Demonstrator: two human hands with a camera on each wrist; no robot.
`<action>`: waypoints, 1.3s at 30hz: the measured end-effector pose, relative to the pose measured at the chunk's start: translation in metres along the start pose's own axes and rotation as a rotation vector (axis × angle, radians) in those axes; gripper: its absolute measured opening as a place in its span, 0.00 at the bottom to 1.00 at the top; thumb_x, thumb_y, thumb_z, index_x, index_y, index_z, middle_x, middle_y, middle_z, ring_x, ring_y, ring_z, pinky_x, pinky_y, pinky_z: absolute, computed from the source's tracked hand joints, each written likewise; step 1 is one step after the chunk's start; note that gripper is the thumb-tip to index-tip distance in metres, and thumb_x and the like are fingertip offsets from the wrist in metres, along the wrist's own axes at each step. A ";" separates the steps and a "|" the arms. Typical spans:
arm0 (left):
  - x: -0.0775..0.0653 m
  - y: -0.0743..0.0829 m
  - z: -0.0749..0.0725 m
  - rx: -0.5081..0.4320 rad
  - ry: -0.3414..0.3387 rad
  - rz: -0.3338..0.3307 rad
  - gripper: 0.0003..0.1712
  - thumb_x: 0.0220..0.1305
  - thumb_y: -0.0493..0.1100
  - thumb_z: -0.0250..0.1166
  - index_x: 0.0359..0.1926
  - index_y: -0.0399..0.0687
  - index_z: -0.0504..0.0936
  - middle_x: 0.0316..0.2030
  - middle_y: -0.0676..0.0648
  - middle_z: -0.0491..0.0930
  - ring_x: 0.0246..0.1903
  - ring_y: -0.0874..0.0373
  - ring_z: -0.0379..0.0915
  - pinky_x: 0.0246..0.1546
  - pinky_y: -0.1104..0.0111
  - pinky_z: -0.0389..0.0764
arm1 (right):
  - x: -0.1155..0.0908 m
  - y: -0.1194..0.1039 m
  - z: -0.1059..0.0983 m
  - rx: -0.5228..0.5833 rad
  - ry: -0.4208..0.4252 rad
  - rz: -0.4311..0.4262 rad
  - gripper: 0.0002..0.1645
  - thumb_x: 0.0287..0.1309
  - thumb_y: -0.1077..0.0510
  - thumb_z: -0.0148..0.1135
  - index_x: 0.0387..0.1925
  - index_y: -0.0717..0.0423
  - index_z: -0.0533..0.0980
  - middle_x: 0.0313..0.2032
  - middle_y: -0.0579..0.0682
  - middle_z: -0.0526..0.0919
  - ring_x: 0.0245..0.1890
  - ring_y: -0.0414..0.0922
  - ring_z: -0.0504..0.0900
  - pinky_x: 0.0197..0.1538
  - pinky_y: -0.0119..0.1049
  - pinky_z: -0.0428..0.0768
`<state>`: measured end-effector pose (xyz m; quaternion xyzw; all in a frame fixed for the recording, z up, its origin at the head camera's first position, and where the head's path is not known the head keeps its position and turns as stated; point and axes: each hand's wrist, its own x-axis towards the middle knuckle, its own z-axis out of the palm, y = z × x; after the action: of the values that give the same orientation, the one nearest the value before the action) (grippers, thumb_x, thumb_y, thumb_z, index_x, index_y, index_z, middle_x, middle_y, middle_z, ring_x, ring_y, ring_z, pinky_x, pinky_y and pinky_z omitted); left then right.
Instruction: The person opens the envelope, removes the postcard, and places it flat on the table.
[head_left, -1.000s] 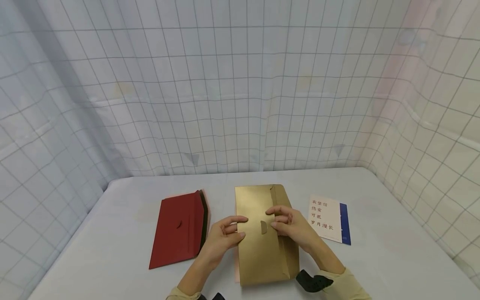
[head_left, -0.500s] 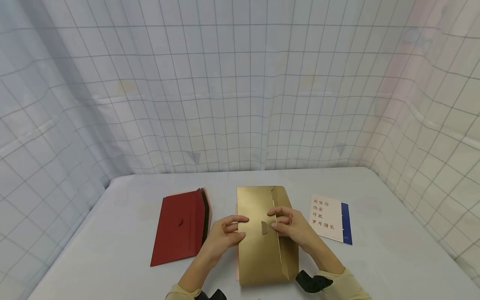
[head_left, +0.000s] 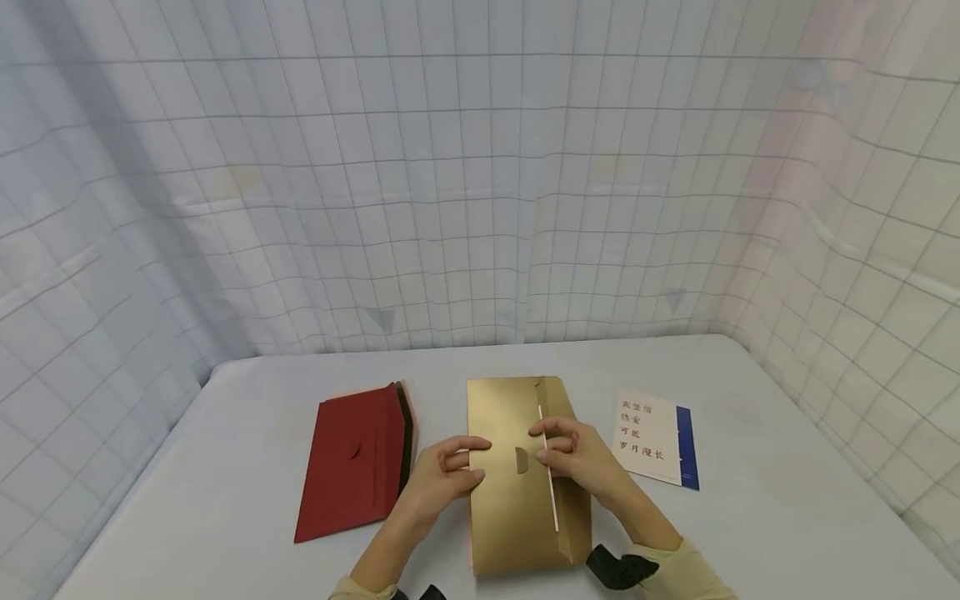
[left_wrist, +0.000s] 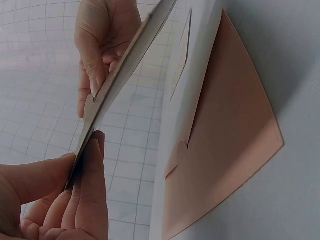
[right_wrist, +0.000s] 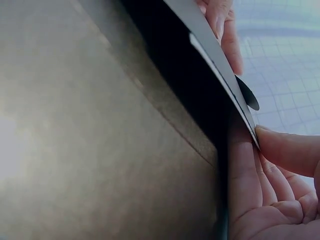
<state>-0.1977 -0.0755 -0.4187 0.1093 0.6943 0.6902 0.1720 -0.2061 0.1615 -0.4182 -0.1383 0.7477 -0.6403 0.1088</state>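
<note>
A gold envelope (head_left: 498, 517) is held tilted at the middle of the table, its flap folded out to the right. My left hand (head_left: 441, 475) pinches its left edge; the left wrist view shows the thumb on one face and fingers on the other. My right hand (head_left: 577, 454) grips the rim of the opening, thumb on the outer face and fingers inside. Along that opening a thin white edge (head_left: 553, 504) shows, like a card's; most of it is hidden inside. Beneath the gold envelope lies a pink envelope (left_wrist: 225, 125).
To the left lies a red envelope (head_left: 341, 475) with dark and pink ones under it. On the right a white card (head_left: 637, 437) with red characters overlaps a blue one (head_left: 687, 450). A white gridded curtain (head_left: 480, 208) stands behind the white table (head_left: 780, 517).
The white edge at the gold envelope's opening, not seen a second ago, has appeared and grown longer. Both hands keep nearly the same hold. The view has shifted slightly.
</note>
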 end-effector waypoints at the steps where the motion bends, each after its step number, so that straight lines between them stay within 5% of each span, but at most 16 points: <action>1: 0.000 0.000 -0.001 -0.002 0.001 0.001 0.23 0.57 0.29 0.60 0.56 0.35 0.71 0.21 0.58 0.68 0.25 0.67 0.68 0.33 0.73 0.77 | 0.000 0.000 0.000 -0.004 0.000 -0.007 0.23 0.57 0.64 0.59 0.53 0.71 0.67 0.21 0.36 0.80 0.24 0.31 0.76 0.32 0.26 0.77; 11: 0.000 0.000 -0.005 -0.021 0.017 0.021 0.25 0.58 0.30 0.61 0.57 0.34 0.70 0.34 0.52 0.81 0.30 0.65 0.74 0.37 0.71 0.79 | 0.006 -0.006 0.002 -0.040 0.022 -0.041 0.23 0.57 0.63 0.60 0.53 0.70 0.68 0.26 0.50 0.83 0.26 0.33 0.78 0.33 0.28 0.79; 21: 0.002 -0.001 -0.009 -0.028 0.004 0.022 0.25 0.58 0.31 0.61 0.58 0.33 0.70 0.37 0.49 0.82 0.31 0.65 0.75 0.37 0.71 0.80 | 0.009 -0.005 0.001 -0.031 -0.007 -0.046 0.23 0.59 0.61 0.60 0.53 0.69 0.67 0.20 0.37 0.78 0.24 0.32 0.74 0.34 0.27 0.78; 27: -0.004 0.002 -0.008 -0.031 0.008 0.004 0.25 0.58 0.31 0.61 0.57 0.34 0.70 0.40 0.48 0.83 0.32 0.65 0.78 0.38 0.71 0.80 | 0.005 -0.001 0.000 0.004 -0.046 -0.013 0.24 0.62 0.59 0.57 0.55 0.67 0.66 0.25 0.39 0.81 0.32 0.34 0.81 0.40 0.29 0.81; 39: -0.002 0.001 -0.005 -0.034 0.009 0.006 0.23 0.57 0.30 0.61 0.56 0.34 0.71 0.38 0.48 0.83 0.31 0.65 0.78 0.38 0.70 0.81 | 0.001 0.001 0.000 -0.022 -0.036 -0.079 0.24 0.63 0.58 0.55 0.56 0.68 0.66 0.24 0.38 0.80 0.31 0.33 0.81 0.38 0.30 0.81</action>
<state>-0.1974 -0.0809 -0.4177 0.1054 0.6830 0.7029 0.1683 -0.2068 0.1617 -0.4187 -0.1801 0.7466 -0.6333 0.0953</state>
